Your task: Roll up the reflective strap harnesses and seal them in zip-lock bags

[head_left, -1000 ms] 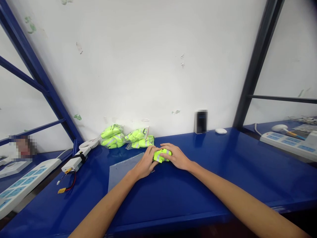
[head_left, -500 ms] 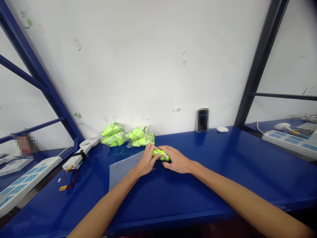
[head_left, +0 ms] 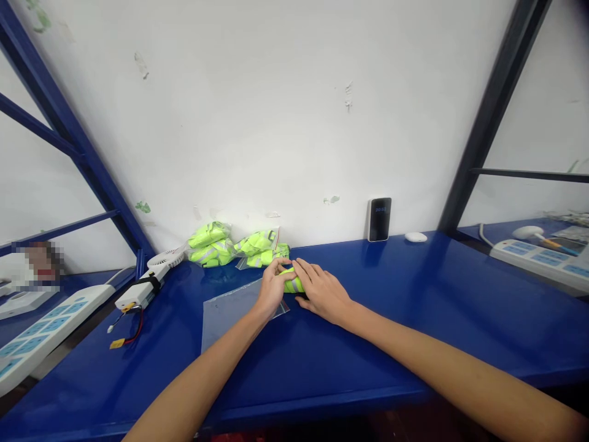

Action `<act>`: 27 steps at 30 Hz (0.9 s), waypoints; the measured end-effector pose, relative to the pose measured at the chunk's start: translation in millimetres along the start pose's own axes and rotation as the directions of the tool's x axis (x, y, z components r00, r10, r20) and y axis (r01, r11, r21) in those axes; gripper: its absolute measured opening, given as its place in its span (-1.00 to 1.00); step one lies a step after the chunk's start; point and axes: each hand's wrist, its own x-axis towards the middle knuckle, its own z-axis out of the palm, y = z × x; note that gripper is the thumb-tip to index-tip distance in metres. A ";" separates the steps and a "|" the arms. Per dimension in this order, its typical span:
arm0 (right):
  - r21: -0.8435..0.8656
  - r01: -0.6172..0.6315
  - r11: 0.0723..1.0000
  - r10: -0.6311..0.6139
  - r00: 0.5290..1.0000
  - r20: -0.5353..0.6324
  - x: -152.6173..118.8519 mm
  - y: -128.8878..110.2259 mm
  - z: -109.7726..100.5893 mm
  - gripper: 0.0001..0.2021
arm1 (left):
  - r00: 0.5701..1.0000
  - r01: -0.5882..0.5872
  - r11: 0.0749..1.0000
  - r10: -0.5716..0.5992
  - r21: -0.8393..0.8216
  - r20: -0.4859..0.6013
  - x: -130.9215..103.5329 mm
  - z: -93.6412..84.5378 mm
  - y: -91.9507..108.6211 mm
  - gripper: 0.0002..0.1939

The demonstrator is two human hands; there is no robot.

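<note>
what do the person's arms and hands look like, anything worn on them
Both arms are bare from the bottom edge of the picture up to the fingers: no sleeves, gloves, watch or bands in view. The left hand and right hand show no rings or markings that can be made out.

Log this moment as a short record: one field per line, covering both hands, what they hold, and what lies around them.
left hand: on the folded neon-yellow item, fingers curled over its left end
right hand: pressing the same item from the right
clear plastic bag: flat on the table, under the left wrist
bagged neon items: piled against the wall
blue table: bears everything
small fan: left, by a white battery pack
dark device: upright against the wall
</note>
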 end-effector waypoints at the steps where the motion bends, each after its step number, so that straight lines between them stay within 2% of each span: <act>1: -0.016 -0.020 1.000 0.020 1.000 0.020 1.4 -1.9 0.7 -0.24 | 1.000 0.014 1.000 -0.015 -0.023 -0.028 -0.3 1.6 -0.3 -0.76; 3: -0.029 -0.052 0.998 0.053 0.998 0.045 4.3 -3.8 1.9 -0.26 | 0.998 0.022 0.999 -0.025 -0.042 -0.059 -0.3 3.7 -1.1 -0.77; 6: -0.035 -0.035 0.999 0.036 0.999 0.031 8.0 -1.6 2.3 -0.33 | 1.000 -0.007 0.999 0.006 -0.034 -0.021 1.9 1.3 -2.2 -0.84; 8: -0.057 -0.006 0.998 0.007 1.000 0.029 9.4 2.9 1.6 -0.33 | 0.997 -0.056 0.998 0.056 -0.001 0.060 4.5 -3.8 -2.7 -0.84; 12: -0.050 0.029 0.998 -0.025 0.997 0.072 10.1 14.4 -0.6 -0.33 | 0.961 -0.178 0.979 0.152 0.099 0.229 8.7 -12.8 -5.5 -0.72; 15: 0.100 0.042 0.994 -0.045 0.999 0.026 10.2 20.0 0.3 -0.44 | 0.952 -0.231 0.964 0.196 0.130 0.235 9.2 -12.4 -8.2 -0.70; 18: 0.264 0.020 0.964 -0.007 0.999 -0.050 10.7 21.2 1.8 -0.58 | 0.949 -0.233 0.961 0.191 0.151 0.251 7.4 -11.3 -4.7 -0.67; 22: 0.400 -0.056 0.915 0.079 0.996 -0.041 9.9 20.5 -3.2 -0.66 | 0.918 -0.233 0.922 0.103 0.309 0.382 2.9 -23.8 10.5 -0.60; 24: 0.435 -0.097 0.895 0.117 0.993 -0.021 8.7 20.3 -7.5 -0.68 | 0.901 -0.286 0.844 0.077 0.453 0.426 -0.2 -36.3 15.6 -0.41; 27: 0.454 -0.120 0.883 0.145 0.989 -0.021 7.0 19.6 -9.9 -0.71 | 0.910 -0.314 0.643 -0.007 0.699 0.415 -5.4 -55.7 13.0 0.04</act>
